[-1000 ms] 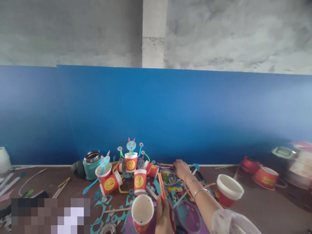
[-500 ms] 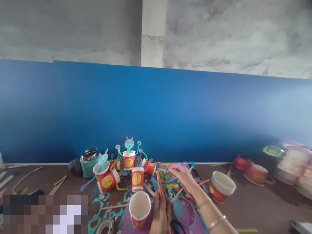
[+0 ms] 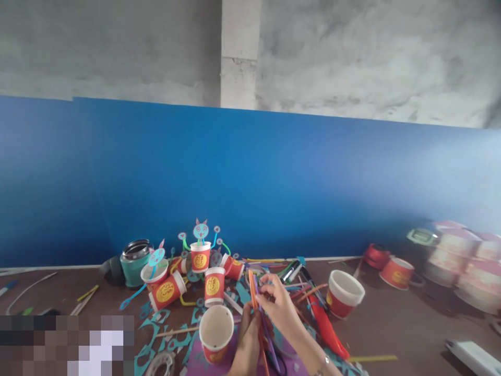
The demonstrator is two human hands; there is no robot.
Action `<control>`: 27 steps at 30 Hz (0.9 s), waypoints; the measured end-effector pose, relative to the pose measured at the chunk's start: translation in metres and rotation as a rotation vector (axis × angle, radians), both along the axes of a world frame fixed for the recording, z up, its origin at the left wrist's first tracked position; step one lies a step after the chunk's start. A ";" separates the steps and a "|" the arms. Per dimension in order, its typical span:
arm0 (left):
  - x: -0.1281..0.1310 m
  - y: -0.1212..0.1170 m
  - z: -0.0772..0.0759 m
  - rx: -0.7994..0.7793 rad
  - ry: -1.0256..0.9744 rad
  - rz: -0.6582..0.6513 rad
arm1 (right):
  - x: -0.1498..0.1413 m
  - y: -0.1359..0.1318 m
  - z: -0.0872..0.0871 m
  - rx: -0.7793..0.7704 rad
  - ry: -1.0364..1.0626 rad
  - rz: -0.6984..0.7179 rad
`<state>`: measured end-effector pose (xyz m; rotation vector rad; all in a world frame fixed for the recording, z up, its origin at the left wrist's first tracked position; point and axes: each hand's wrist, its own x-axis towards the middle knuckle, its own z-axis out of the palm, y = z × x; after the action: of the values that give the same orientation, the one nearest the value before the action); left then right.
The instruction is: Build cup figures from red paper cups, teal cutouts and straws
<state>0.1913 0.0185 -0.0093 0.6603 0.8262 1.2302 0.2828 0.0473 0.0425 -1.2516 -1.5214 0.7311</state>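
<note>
My left hand [image 3: 247, 342] is closed around an orange straw [image 3: 253, 300] that points up and away, just right of an open red paper cup [image 3: 215, 334]. My right hand [image 3: 278, 308] pinches a purple straw [image 3: 263, 324] and holds it alongside the orange one, so the two hands touch. Both sit over a purple sheet [image 3: 238, 360] strewn with teal paper scraps.
Several red paper cups, some with teal cat cut-outs [image 3: 201, 231] on straws, crowd the brown table behind. A teal jar [image 3: 134, 262] stands at left, a wide red cup [image 3: 343, 293] at right, red scissors [image 3: 326, 329] near my right wrist, more tubs at far right.
My right hand drew back from the pile of straws at the rear with a purple straw and brought it to the left hand's orange straw. The view drifted slightly right.
</note>
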 end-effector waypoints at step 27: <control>-0.001 -0.008 0.011 0.232 -0.071 -0.224 | 0.003 -0.016 0.039 -0.377 0.447 0.020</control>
<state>0.1902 0.0101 0.0012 0.8676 0.5387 1.1459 0.2855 0.0310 0.0816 -1.2360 -1.0595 1.2608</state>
